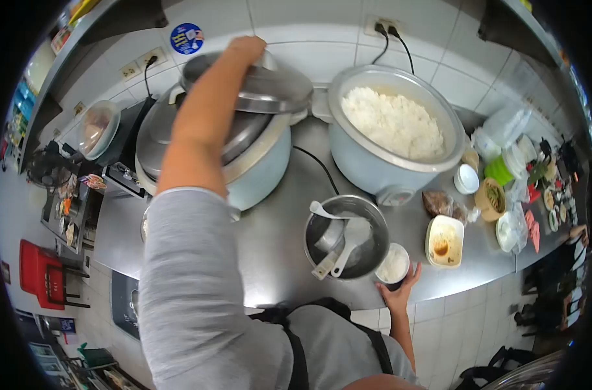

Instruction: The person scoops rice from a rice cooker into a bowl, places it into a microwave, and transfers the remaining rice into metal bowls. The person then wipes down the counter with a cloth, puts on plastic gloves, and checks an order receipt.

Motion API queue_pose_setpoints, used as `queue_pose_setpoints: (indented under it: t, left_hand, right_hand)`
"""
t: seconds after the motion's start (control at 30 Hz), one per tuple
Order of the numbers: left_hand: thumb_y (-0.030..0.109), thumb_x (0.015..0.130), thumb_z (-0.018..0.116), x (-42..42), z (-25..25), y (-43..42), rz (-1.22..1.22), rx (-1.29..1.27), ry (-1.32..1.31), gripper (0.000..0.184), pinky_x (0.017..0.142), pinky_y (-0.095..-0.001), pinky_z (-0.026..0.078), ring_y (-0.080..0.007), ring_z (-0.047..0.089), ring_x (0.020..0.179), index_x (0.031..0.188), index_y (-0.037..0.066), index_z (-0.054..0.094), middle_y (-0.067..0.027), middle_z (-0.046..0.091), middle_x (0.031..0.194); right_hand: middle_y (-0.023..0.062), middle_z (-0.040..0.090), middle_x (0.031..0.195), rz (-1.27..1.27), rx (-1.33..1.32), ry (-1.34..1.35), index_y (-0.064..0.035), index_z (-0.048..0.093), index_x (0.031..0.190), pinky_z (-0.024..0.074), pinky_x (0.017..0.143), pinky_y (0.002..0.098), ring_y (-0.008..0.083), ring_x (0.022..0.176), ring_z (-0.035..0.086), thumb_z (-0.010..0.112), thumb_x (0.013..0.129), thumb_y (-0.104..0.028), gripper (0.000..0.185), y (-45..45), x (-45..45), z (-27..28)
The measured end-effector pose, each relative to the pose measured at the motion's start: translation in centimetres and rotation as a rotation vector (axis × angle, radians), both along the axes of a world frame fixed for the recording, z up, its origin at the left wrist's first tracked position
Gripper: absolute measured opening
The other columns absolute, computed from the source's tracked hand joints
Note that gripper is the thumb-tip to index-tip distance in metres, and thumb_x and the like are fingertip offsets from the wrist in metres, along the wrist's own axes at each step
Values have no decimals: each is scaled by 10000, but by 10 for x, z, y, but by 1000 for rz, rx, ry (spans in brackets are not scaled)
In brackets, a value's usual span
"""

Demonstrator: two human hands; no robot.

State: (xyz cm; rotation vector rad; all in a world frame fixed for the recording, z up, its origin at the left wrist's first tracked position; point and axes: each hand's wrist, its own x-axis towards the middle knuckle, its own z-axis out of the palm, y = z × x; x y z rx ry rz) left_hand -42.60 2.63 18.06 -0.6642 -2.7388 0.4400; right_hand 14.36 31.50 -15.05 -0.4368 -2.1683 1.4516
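Observation:
My left arm stretches far forward, and my left hand [247, 49] is closed at the far side of a loose metal lid [276, 91]. That lid lies tilted over the lidded rice cooker [260, 179] on the left; my forearm hides part of both. Low on the right, my right hand [401, 291] has its fingers around a small bowl of white rice [393, 265] at the counter's front edge. Beside the bowl stands a metal pot [313, 250] with white rice paddles [353, 244] and a ladle-like scoop in it. The open rice cooker [354, 159] behind holds cooked rice [393, 123].
A cream rectangular container [445, 242] with brown sauce sits right of the bowl. Further right are a brown-filled bag [437, 203], a white cup [466, 179] and a green container [499, 170]. A black cord [318, 162] runs between the cookers. A red chair [42, 273] stands at left.

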Motion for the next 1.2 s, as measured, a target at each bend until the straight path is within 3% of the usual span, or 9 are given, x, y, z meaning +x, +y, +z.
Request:
queue_pose_setpoints:
  t: [0.1,0.2,0.37,0.57,0.83,0.97,1.07,1.17,1.2]
  left_hand:
    - [104,825,517,22,46,-10,-256,14,198,369,913,-421,465,-328,592,1058,1187,113,588,-143,637,1107]
    - [143,854,503,102,100,42,-230,-20,124,354,891,-436,473,-329,605,1039,1195,139,601,-144,639,1118]
    - [103,838,515,132,56,165,-548,32,142,380,884,-435,476,-321,610,1029,1208,140,596,-140,643,1110]
    - [63,834,487,161,-18,285,-524,132,15,384,837,-418,504,-317,629,983,1201,132,578,-144,643,1089]
    - [86,851,490,160,-39,309,-335,286,136,350,797,-425,521,-341,640,932,1185,141,580,-156,637,1048]
    - [123,795,587,149,-46,313,-380,271,128,313,813,-415,517,-313,640,960,1105,122,630,-150,654,1030]
    - [192,768,649,141,-41,316,-275,217,-60,383,845,-402,511,-288,627,1027,1147,149,621,-137,651,1090]
    - [302,800,611,191,-42,297,-165,299,52,602,1011,-650,253,-392,414,1282,1368,191,445,-193,465,1368]
    - [346,815,585,204,-50,288,-156,226,85,584,999,-660,264,-402,398,1286,1346,144,451,-223,474,1337]
  right_hand:
    - [210,308,1409,-5,-71,25,-16,-39,1440,286,1092,421,328,1282,365,898,530,-138,1312,2,1,-3]
    - [197,349,1386,14,-131,45,-2,-14,1445,299,1085,415,317,1253,407,909,507,-164,1326,6,-3,-2]
    - [199,335,1396,95,-62,102,2,-16,1444,300,1084,417,319,1268,391,911,505,-197,1335,16,-14,1]
    - [206,323,1406,140,-94,163,4,-5,1442,296,1086,416,325,1286,373,906,519,-189,1311,19,-16,1]
    - [188,322,1411,136,43,58,-14,1,1444,262,1101,427,333,1297,349,913,511,-266,1329,25,-13,4]
    - [186,318,1414,168,139,-7,-2,17,1442,254,1102,432,331,1299,345,909,515,-289,1318,24,-10,-1]
    - [186,288,1423,115,63,134,23,158,1422,253,1104,421,324,1331,284,898,520,-299,1210,18,-20,9]
    - [145,200,1448,156,-43,113,-50,159,1438,237,1109,433,305,1333,260,894,539,-254,1179,10,-19,22]
    - [136,225,1430,119,-164,51,-55,165,1437,232,1112,435,308,1321,275,894,536,-185,1166,2,-18,29]
